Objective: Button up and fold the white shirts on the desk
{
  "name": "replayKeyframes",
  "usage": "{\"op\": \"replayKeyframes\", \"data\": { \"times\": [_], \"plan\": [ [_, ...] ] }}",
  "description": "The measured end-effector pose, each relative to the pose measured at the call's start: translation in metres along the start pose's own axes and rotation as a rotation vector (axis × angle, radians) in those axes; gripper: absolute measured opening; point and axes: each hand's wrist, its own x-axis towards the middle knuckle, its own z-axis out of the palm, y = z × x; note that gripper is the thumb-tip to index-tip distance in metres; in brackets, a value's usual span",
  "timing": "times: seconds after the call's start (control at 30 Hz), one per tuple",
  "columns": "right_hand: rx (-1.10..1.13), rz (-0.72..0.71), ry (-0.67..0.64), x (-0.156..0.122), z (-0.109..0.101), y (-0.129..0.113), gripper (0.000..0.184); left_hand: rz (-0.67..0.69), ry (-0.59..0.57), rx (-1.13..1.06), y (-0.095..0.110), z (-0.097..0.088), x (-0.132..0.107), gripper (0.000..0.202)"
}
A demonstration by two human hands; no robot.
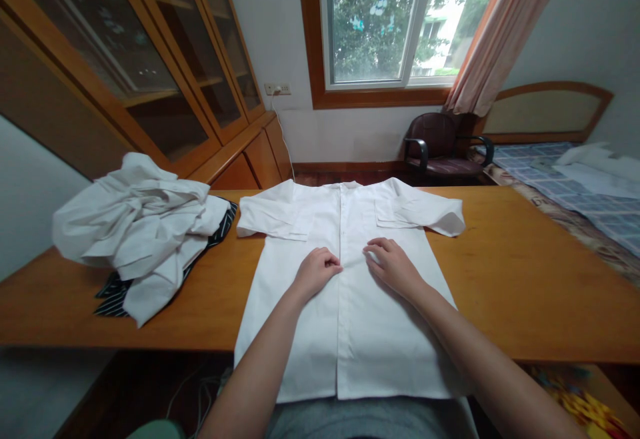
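A white button-front shirt (295, 319) lies spread on the wooden table, its collar at the far side and its sleeves out to both sides. Its hem hangs over the near edge. My left hand (316, 271) rests on the shirt just left of the front placket, fingers loosely curled and a small gap showing between thumb and fingers. On the other side of the placket, my right hand (393, 264) touches the cloth with its fingers a little apart. Neither hand visibly grips the fabric.
A heap of crumpled white garments (145, 219) sits on the table (530, 279) at the left, over black striped cloth (114, 295). A glass-fronted cabinet (195, 45), a dark armchair (435, 142) and a bed (585, 179) stand beyond the table.
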Motion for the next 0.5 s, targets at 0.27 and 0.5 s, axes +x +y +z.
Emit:
{"op": "replayKeyframes", "data": {
  "times": [0.27,0.5],
  "plan": [
    [0.099,0.066,-0.215,0.020,0.014,-0.039,0.008,0.001,-0.015,-0.057,-0.003,-0.002,0.000,0.007],
    [0.238,0.150,-0.108,0.012,0.029,-0.044,0.003,0.023,-0.040,-0.051,-0.005,-0.003,0.000,0.011]
  ]
}}
